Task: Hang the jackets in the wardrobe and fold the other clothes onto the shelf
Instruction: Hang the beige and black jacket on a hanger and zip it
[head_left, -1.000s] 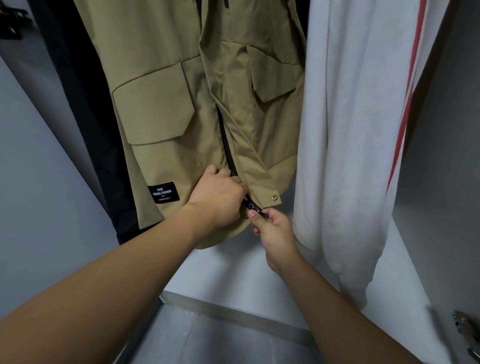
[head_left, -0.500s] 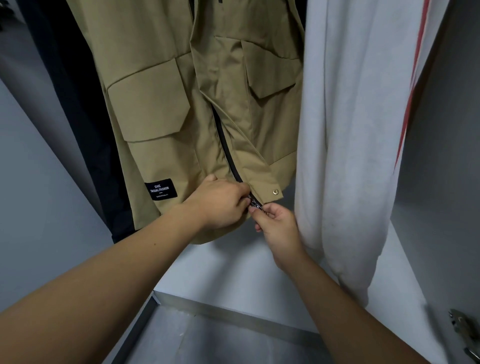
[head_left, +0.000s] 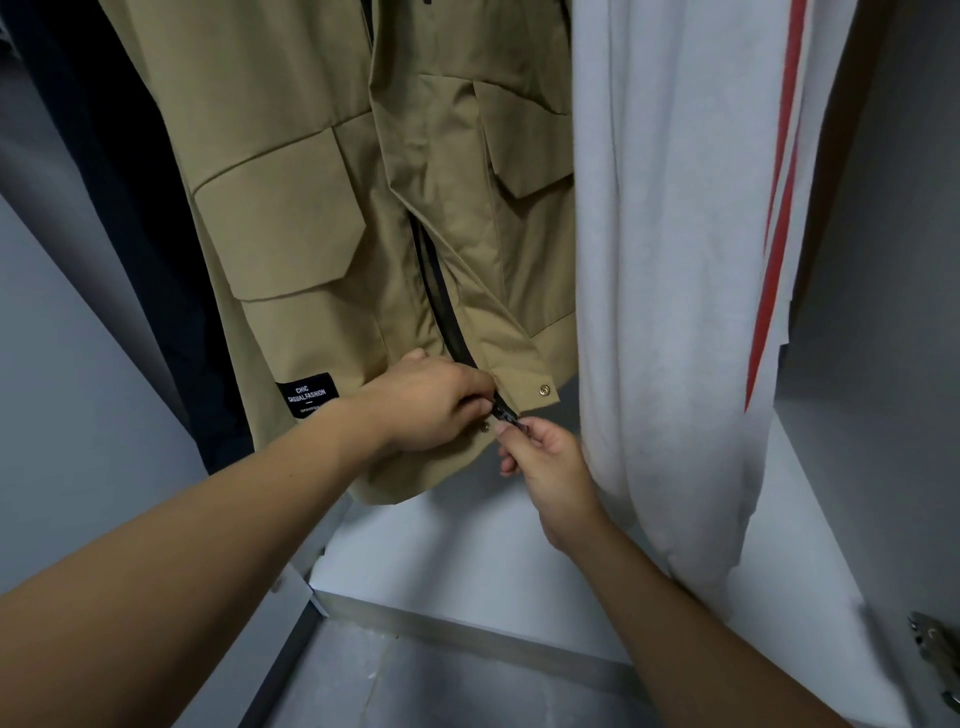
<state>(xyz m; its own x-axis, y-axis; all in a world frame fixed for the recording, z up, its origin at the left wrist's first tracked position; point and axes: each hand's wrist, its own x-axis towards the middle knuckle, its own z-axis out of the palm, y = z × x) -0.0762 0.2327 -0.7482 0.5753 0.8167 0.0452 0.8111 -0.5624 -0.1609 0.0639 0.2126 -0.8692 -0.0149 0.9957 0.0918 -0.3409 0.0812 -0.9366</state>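
A khaki jacket (head_left: 311, 218) with flap pockets and a black label hangs inside the wardrobe, its black zipper (head_left: 441, 301) open along the lower front. My left hand (head_left: 431, 400) pinches the left front edge at the hem, beside the zipper's bottom end. My right hand (head_left: 545, 462) pinches the zipper's bottom end (head_left: 506, 415) just under the brass snap. To the right hangs a white garment (head_left: 670, 260) with red stripes, touching my right hand. A dark jacket (head_left: 119, 208) hangs to the left.
The wardrobe's grey side walls (head_left: 883, 415) close in left and right. Its white floor panel (head_left: 467, 561) lies below the clothes, with a metal-edged front rim. A metal door hinge (head_left: 935, 660) sticks out at the lower right.
Both hands stay at the zipper's bottom end with small finger shifts. The view has drifted slightly, and the jacket hem sits a little lower in frame.
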